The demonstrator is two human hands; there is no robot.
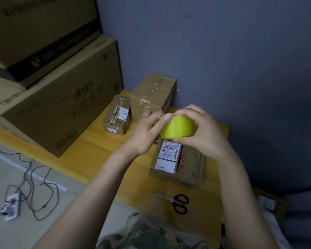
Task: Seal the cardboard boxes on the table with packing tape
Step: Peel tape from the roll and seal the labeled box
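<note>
Both my hands hold a yellow-green roll of packing tape [177,129] in the air above the wooden table [97,150]. My right hand [203,133] grips the roll from the right, fingers curled over its top and bottom. My left hand [147,133] holds its left side, with the thumb pressed on the roll's upper edge. Directly below lies a flat cardboard box [188,168] with a white shipping label. Farther back stand a small labelled box [116,115] and a taller taped box [151,94].
Black-handled scissors [176,202] lie on the table near its front edge. Large stacked cartons [52,87] fill the left side. A blue wall runs behind and to the right. A power strip [10,205] and tangled cables lie on the floor at left.
</note>
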